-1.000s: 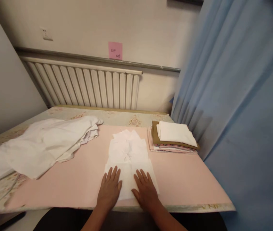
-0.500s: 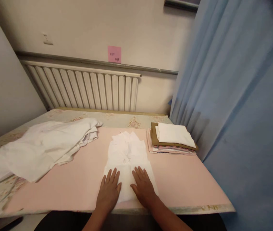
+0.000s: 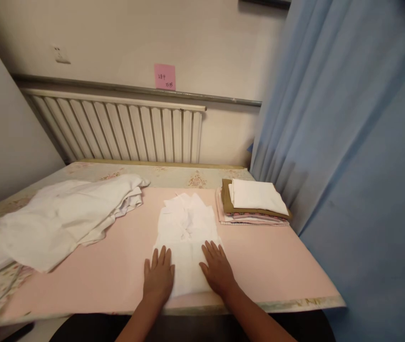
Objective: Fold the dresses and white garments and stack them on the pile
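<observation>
A white shirt (image 3: 187,259), partly folded, lies flat on the pink cloth (image 3: 117,266) in front of me. Its collar end points away, toward the wall. My left hand (image 3: 159,275) rests palm down on the shirt's near left side, fingers spread. On the near right side lies my right hand (image 3: 218,269), also flat with the fingers apart. Neither hand grips the fabric. What is under the palms is hidden.
Loose white garments (image 3: 63,216) lie heaped at the left. A stack of folded clothes (image 3: 257,199), white and brown on top, sits at the right. Behind the table are a radiator (image 3: 117,126) and a wall; a blue curtain (image 3: 331,142) hangs at the right.
My hands have moved apart: the left slid outward to the left, the right slightly to the right. Both remain flat on the shirt. The camera view shifted slightly.
</observation>
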{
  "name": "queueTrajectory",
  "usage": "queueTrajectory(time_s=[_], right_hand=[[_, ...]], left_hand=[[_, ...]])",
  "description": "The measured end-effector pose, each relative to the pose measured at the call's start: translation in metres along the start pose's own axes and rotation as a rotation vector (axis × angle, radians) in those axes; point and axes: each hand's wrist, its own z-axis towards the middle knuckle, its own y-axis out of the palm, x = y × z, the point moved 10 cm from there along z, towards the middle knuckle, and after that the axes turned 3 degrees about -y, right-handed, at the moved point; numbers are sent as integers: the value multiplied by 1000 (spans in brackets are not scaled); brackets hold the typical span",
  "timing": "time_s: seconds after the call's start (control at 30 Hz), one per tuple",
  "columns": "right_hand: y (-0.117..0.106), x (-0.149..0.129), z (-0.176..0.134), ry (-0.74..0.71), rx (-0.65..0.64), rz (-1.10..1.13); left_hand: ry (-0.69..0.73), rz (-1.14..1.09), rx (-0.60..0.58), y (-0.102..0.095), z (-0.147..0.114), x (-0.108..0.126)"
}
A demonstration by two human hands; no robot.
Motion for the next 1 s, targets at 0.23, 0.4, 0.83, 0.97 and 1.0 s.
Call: queueTrajectory(time_s=[0.23,0.4,0.83,0.97,1.0], right_hand=[[-1,0,1,2,-48,16],[2,2,0,-11,-75,25],[4,2,-1,-9,-16,-12],[3,1,-1,-6,-6,-11],[2,1,-1,-3,-5,-9]], left_hand=[[227,-125,104,-14,-3,96],[345,-137,139,2,-14,117],[292,-116,161,1,-2,60],[262,-134,124,2,4,54],[255,-145,106,2,6,54]])
